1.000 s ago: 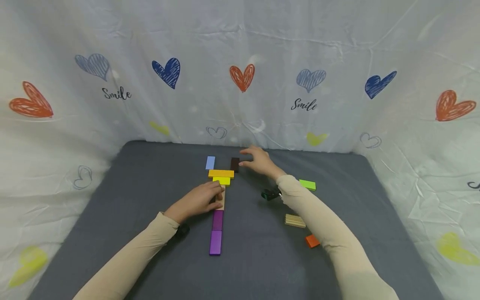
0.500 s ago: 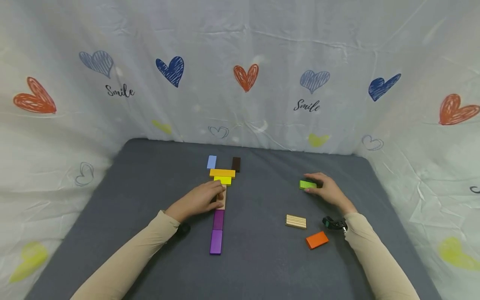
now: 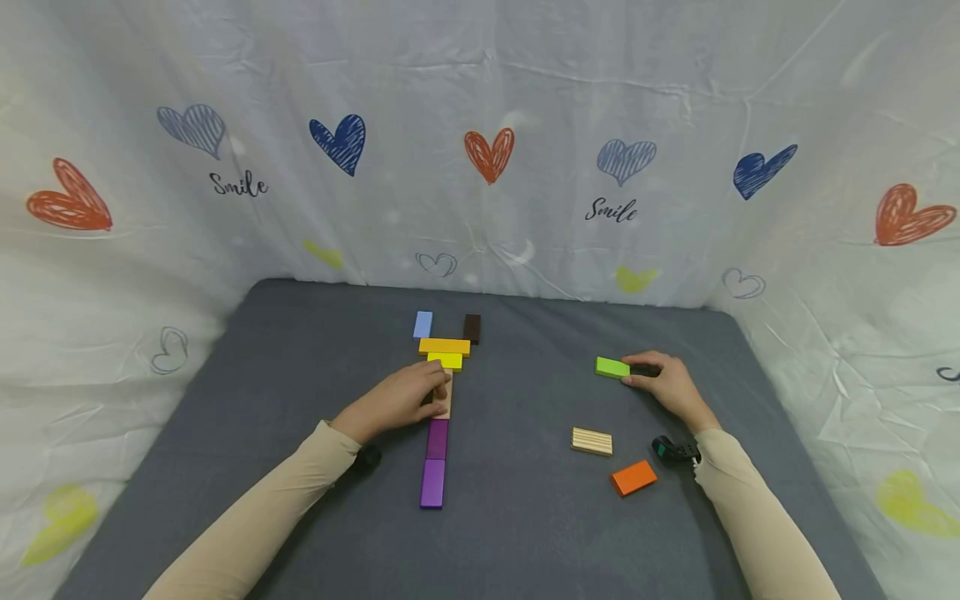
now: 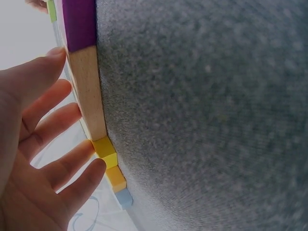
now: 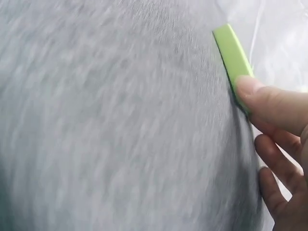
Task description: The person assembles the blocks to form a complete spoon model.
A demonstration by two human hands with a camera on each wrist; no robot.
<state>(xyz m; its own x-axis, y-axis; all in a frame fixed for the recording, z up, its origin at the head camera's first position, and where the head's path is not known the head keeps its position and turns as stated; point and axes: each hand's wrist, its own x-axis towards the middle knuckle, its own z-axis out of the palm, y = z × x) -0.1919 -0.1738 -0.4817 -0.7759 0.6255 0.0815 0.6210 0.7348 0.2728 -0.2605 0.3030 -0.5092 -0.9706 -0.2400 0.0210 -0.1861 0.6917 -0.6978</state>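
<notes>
My right hand (image 3: 667,387) pinches one end of a lime green block (image 3: 611,367) between thumb and fingers, at the right of the table. In the right wrist view the thumb presses on the green block's near end, and it looks slightly tilted or lifted. My left hand (image 3: 393,402) rests by a plain wooden block (image 4: 87,91), fingers loosely spread, fingertips at its top. That wooden block lies in a line between a dark purple block (image 3: 437,439) and a yellow block (image 3: 447,362). The left hand partly covers it in the head view.
A lighter purple block (image 3: 432,483) ends the line nearest me. Beyond the yellow block lie an amber block (image 3: 444,347), a light blue block (image 3: 423,324) and a dark brown block (image 3: 472,328). A ribbed wooden block (image 3: 592,442) and an orange block (image 3: 633,478) lie at right.
My right hand has left the dark brown block, moved right and toward me, and taken hold of the green block, which has shifted slightly left. My left hand has stayed still.
</notes>
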